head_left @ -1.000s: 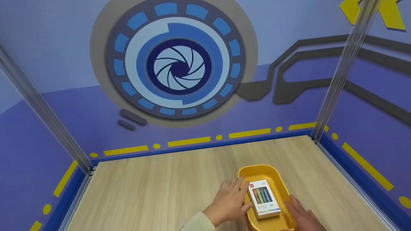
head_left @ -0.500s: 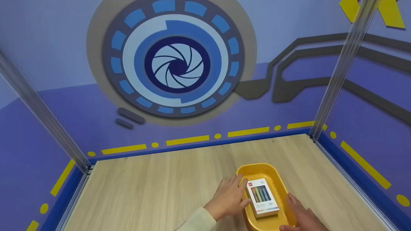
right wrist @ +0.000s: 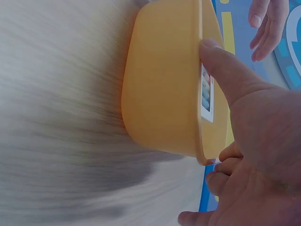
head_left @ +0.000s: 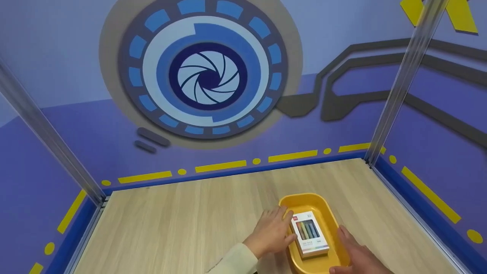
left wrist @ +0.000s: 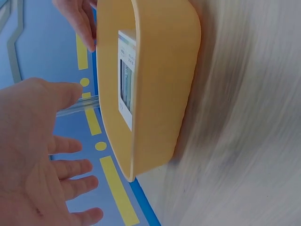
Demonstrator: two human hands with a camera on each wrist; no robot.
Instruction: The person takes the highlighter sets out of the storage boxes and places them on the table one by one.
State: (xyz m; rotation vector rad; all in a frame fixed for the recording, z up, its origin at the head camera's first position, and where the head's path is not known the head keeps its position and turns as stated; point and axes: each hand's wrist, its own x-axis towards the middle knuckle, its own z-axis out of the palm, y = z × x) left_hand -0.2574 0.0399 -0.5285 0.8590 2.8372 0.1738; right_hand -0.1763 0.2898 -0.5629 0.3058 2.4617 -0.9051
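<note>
Nearest, by the right side of a yellow tray [head_left: 306,201], a right hand [head_left: 363,255] with thumb straight at the near rim and other fingers loosely bent, relaxed rather than gripping; impossible to tell how firmly touching. Opposite, beside the left rim, a left hand [head_left: 270,233], fingers apart and loose, holding nothing; behind it, a pale sleeve [head_left: 236,259]. Between both hands, flat inside the tray, window side up, a white box [head_left: 317,248] with coloured sticks [head_left: 307,230] visible through the window. Under the tray, a wood-grain table [head_left: 182,220]. Farther back, a purple-blue wall [head_left: 323,133] with yellow dashes and a large round emblem [head_left: 209,78], between two metal posts [head_left: 399,83].
</note>
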